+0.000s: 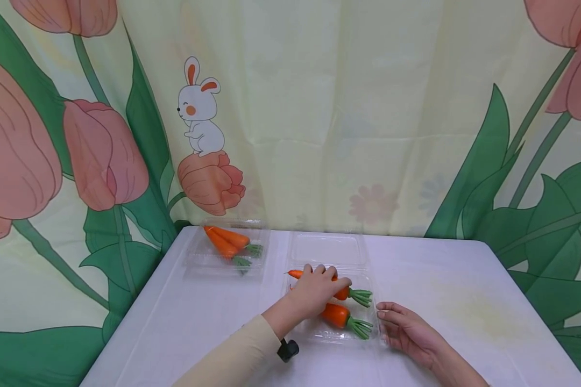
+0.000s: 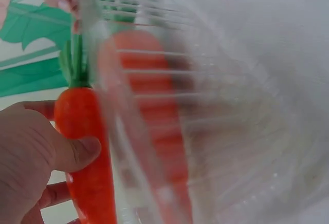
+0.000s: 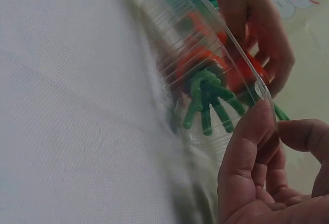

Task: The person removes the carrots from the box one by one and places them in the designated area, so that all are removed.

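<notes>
My left hand (image 1: 314,293) grips an orange carrot (image 1: 341,293) with green stalks, over the back part of a clear plastic clamshell box (image 1: 314,339). In the left wrist view, the thumb lies across that carrot (image 2: 82,113). A second carrot (image 1: 336,316) lies in the box nearer the front, its stalks pointing right; the box wall partly blurs it in the left wrist view. At the box's right side is my right hand (image 1: 409,332). The right wrist view shows its thumb and finger pinching the box rim (image 3: 236,44).
The box's clear lid (image 1: 326,250) is folded back toward the curtain. At the back left of the white table (image 1: 440,290) stands another clear box (image 1: 190,260) holding two carrots (image 1: 222,244). A printed curtain (image 1: 300,107) hangs behind the table. A black strap piece (image 1: 288,350) sits under the left wrist.
</notes>
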The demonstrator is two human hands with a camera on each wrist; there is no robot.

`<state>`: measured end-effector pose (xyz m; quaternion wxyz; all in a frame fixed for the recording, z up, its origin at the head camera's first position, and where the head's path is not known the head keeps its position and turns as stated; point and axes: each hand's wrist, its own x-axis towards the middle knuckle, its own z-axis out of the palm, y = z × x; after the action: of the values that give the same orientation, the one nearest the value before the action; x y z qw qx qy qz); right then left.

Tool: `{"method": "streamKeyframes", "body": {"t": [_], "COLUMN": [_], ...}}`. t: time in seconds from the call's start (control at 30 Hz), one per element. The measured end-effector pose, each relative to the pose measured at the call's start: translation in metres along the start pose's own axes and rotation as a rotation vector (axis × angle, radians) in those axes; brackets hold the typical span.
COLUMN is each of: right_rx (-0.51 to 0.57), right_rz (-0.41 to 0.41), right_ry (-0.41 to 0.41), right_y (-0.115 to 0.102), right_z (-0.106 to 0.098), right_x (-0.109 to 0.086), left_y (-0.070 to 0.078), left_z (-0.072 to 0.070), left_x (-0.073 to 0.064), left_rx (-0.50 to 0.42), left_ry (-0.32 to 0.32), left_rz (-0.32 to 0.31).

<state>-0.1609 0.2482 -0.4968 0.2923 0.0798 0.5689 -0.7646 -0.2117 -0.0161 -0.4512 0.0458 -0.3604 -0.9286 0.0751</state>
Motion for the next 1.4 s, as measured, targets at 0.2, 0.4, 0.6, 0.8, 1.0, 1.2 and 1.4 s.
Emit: {"method": "streamKeyframes", "body": {"t": [0.2, 0.4, 0.6, 0.8, 1.0, 1.2, 1.4], "right_rx": [-0.005, -0.012, -0.014, -0.028, -0.024, -0.025, -0.023], "right_rz": [0.003, -0.005, -0.006, -0.007, -0.003, 0.002, 0.001], "right_ry": [0.01, 0.004, -0.005, 0.0, -0.009, -0.006, -0.011], "right_y": [-0.001, -0.001, -0.002, -0.004, -0.003, -0.003, -0.003], "right_z": [0.002, 0.0, -0.001, 0.001, 0.0, 0.001, 0.001], "right_x": [0.001, 0.0, 0.0, -0.001, 0.0, -0.001, 0.0], "left_y": [-0.006, -0.012, -0.021, -0.025, -0.031, -0.038, -0.045], "left_z": [-0.013, -0.023, -0.028, -0.031, -0.027, -0.024, -0.021], "left_x": [0.001, 0.001, 0.001, -0.003, -0.008, -0.015, -0.031], "left_rx": [-0.097, -0.165, -0.34, -0.577, -0.767, -0.853, -0.906], "left_ry": [-0.02, 0.035, 0.078, 0.07, 0.054, 0.048, 0.071], "left_rz": [-0.064, -0.105, -0.174, -0.265, -0.36, -0.411, -0.462]}}
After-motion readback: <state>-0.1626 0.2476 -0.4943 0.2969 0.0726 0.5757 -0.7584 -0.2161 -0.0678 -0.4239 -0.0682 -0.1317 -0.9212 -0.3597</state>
